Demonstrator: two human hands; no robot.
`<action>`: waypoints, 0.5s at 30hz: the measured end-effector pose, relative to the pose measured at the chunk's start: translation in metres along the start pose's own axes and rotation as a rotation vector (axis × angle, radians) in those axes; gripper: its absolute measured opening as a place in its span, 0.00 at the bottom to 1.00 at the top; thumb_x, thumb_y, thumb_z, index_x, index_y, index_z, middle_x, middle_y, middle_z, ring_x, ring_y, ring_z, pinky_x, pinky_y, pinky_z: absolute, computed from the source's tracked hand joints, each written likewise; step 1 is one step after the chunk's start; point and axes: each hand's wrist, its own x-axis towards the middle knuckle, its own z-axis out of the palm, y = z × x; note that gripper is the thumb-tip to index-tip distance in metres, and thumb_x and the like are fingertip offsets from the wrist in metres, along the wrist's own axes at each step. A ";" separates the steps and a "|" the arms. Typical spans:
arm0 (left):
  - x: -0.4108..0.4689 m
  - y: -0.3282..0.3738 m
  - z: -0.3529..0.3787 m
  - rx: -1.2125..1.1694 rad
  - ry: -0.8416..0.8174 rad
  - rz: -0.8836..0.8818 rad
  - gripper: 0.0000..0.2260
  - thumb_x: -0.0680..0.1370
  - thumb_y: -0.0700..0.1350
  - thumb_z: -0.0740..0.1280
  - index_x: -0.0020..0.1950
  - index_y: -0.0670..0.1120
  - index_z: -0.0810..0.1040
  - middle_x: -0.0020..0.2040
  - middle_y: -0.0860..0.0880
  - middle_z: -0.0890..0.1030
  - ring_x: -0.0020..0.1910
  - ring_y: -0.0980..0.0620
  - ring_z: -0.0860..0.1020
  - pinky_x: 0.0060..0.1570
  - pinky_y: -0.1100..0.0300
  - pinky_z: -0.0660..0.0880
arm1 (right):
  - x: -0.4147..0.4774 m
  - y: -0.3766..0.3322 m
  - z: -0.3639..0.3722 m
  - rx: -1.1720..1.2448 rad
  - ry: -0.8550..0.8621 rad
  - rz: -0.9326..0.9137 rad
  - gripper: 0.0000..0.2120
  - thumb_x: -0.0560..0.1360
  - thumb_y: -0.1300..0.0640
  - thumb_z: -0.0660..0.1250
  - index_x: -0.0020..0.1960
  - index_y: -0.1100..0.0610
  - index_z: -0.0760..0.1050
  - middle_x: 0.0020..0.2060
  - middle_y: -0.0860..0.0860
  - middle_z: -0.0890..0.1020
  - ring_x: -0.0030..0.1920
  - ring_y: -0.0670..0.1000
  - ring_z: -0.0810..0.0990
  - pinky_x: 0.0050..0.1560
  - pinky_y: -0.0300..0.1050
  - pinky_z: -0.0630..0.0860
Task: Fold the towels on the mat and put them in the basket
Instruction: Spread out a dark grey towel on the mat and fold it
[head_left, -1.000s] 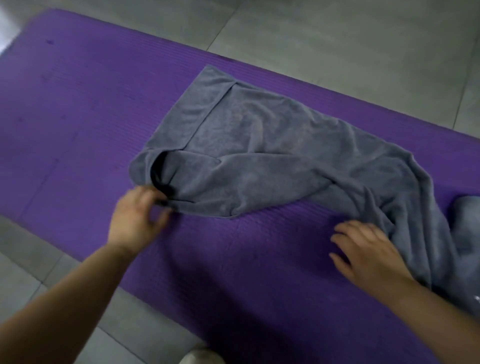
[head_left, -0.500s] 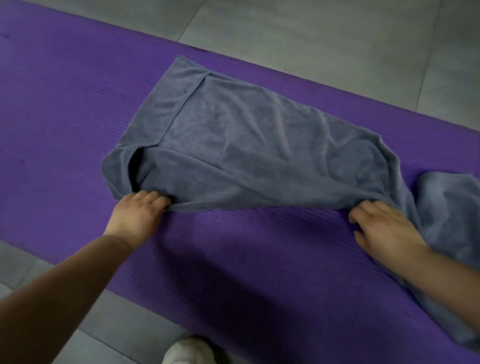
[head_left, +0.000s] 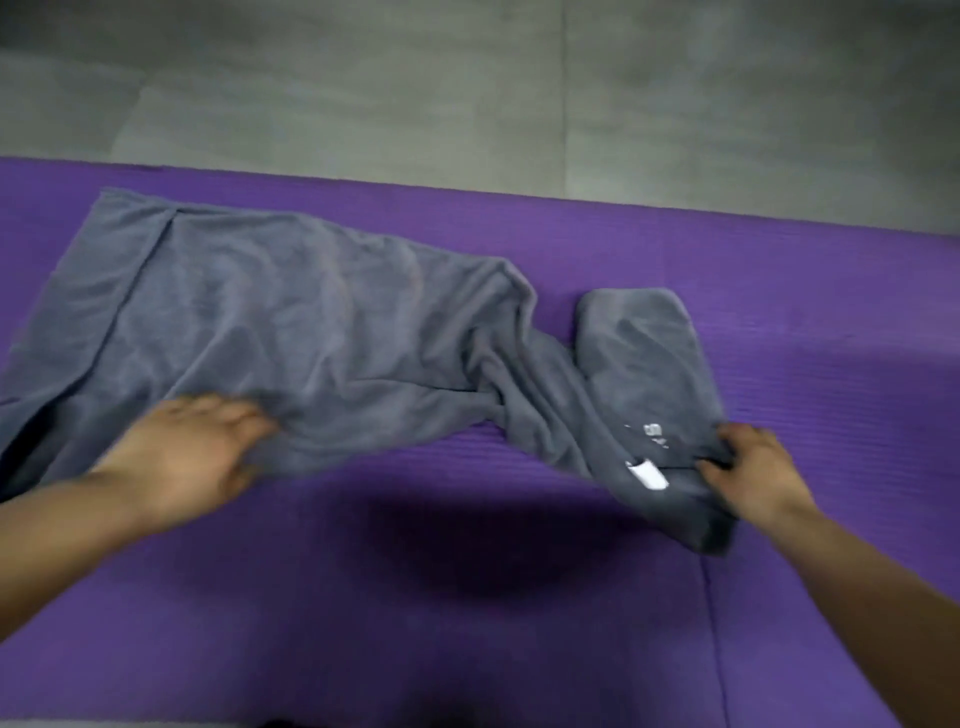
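A grey towel (head_left: 291, 322) lies spread and wrinkled on the purple mat (head_left: 467, 597), twisted near its middle. Its right end (head_left: 644, 364) is folded over and shows a small white label (head_left: 647, 474). My left hand (head_left: 187, 452) lies on the towel's near edge at the left, blurred by motion, fingers pointing right. My right hand (head_left: 753, 467) pinches the near right corner of the towel beside the label. No basket is in view.
Grey tiled floor (head_left: 467, 93) runs beyond the mat's far edge. A seam in the mat (head_left: 714, 639) runs toward me at the right. My shadow darkens the mat between my arms.
The view has swung to the right. My left hand slid right along the towel's near edge. My right hand moved to the towel's right corner and took hold near the label.
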 end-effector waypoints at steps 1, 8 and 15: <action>0.025 0.038 -0.035 -0.042 0.110 0.125 0.16 0.56 0.51 0.69 0.39 0.47 0.83 0.37 0.49 0.83 0.32 0.50 0.82 0.32 0.59 0.78 | -0.002 0.003 0.003 0.034 -0.027 0.009 0.21 0.72 0.62 0.67 0.63 0.67 0.71 0.59 0.66 0.75 0.61 0.63 0.72 0.60 0.49 0.66; 0.126 0.196 -0.085 0.029 0.066 0.342 0.25 0.78 0.50 0.59 0.73 0.51 0.56 0.75 0.51 0.57 0.72 0.52 0.59 0.69 0.58 0.56 | -0.027 0.050 -0.009 0.064 0.202 0.077 0.18 0.75 0.55 0.64 0.63 0.60 0.68 0.54 0.62 0.79 0.55 0.63 0.77 0.50 0.52 0.71; 0.140 0.209 -0.060 -0.216 -0.077 0.141 0.26 0.81 0.49 0.53 0.76 0.51 0.44 0.72 0.47 0.65 0.67 0.46 0.69 0.62 0.55 0.66 | -0.052 0.095 0.033 -0.355 0.317 -0.604 0.26 0.60 0.38 0.64 0.50 0.54 0.68 0.44 0.55 0.83 0.42 0.56 0.82 0.47 0.47 0.72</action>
